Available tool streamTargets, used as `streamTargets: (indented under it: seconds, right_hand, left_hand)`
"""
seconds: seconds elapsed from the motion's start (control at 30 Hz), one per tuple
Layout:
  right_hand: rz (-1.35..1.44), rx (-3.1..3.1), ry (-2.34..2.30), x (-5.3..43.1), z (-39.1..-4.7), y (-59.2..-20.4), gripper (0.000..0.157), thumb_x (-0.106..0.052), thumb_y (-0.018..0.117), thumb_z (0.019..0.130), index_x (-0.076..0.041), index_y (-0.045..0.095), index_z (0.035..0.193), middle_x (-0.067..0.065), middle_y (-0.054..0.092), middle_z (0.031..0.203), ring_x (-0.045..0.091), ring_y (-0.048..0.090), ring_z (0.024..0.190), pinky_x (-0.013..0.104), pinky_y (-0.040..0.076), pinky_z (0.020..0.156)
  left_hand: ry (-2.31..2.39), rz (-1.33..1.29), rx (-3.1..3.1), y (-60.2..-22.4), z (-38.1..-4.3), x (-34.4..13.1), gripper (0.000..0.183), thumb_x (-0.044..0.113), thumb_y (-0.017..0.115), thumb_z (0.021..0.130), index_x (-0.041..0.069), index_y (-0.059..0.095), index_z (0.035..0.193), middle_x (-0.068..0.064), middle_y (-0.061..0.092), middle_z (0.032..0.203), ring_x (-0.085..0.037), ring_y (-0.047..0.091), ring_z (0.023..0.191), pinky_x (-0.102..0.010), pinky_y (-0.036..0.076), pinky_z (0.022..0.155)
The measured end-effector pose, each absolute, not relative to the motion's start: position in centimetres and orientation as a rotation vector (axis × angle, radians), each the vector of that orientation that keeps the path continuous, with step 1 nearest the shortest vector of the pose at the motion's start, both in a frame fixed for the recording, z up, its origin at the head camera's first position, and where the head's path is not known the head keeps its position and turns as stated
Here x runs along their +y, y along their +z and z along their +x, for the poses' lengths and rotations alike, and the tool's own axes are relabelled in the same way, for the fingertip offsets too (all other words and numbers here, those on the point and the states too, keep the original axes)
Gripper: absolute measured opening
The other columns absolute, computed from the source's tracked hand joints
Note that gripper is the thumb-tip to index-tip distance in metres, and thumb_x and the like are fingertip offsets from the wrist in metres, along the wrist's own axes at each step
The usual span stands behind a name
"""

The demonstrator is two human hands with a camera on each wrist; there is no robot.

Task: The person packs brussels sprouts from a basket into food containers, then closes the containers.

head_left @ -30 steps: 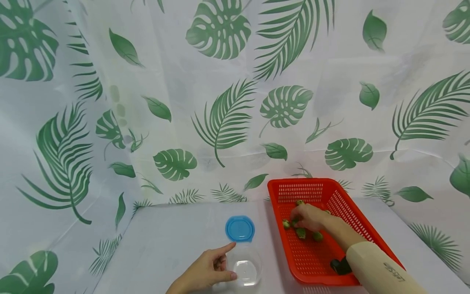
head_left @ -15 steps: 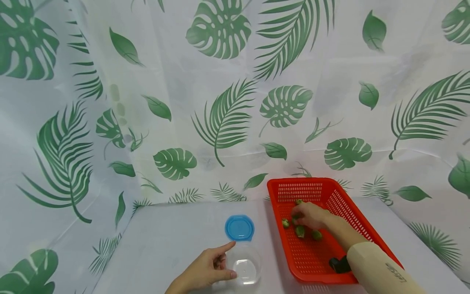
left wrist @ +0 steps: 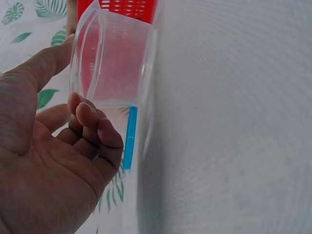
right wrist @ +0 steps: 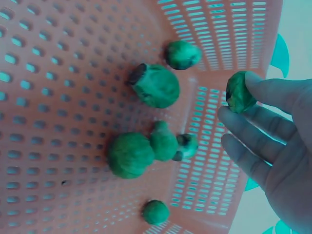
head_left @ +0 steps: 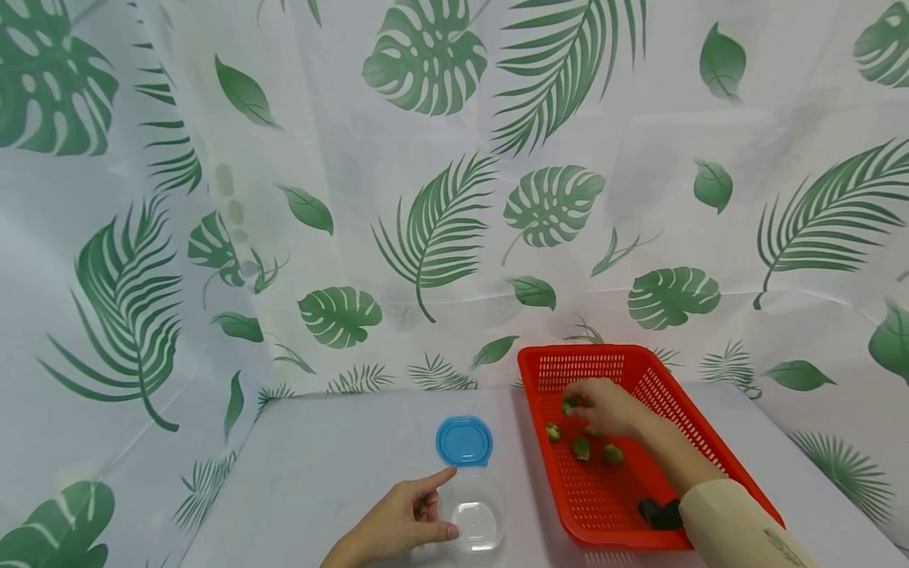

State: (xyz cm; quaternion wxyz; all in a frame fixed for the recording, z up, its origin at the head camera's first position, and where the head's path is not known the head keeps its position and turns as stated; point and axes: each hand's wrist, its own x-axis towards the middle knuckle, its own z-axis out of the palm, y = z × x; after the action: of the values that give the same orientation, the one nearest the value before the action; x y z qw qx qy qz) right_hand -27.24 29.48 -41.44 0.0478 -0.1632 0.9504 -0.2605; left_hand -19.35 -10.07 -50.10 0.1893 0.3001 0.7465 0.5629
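In the head view my left hand [head_left: 401, 517] holds a clear plastic container [head_left: 479, 521] on the table, thumb and index finger at its near-left side. In the left wrist view the container [left wrist: 122, 63] shows side-on, the thumb tip at its rim and the other fingers curled below. My right hand [head_left: 607, 406] is over the red basket [head_left: 551, 465]. Between its thumb and fingers it pinches a Brussels sprout [right wrist: 239, 92], raised above the others. Several more sprouts [right wrist: 130, 155] lie on the basket's perforated floor.
A blue lid [head_left: 464, 442] lies flat just beyond the container. A black object [head_left: 660, 514] shows beside my right sleeve, over the basket's near end. Leaf-print sheeting [head_left: 440, 331] stands up behind the white table [head_left: 319, 450] and along its left side.
My right hand has lifted slightly from among the sprouts, with one now pinched in its fingers. The left hand, container and lid have stayed in place.
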Motion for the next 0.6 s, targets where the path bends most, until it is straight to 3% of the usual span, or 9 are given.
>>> streamTargets:
  seconds: [0.6]
  right_hand:
    - [-0.528,3.102,-0.903,29.1,-24.0,-37.1,0.036,-0.019,0.078,0.094,-0.020,0.072,0.129,0.002,0.071,0.117,0.023,0.063,0.106,0.038,0.062,0.082]
  left_hand:
    - [1.565,0.863,2.129,-50.4,-19.6,-10.1,0.079,0.020,0.080,0.093,0.002,0.040,0.159,0.003,0.053,0.083,0.002,0.044,0.065,-0.013,0.037,0.056]
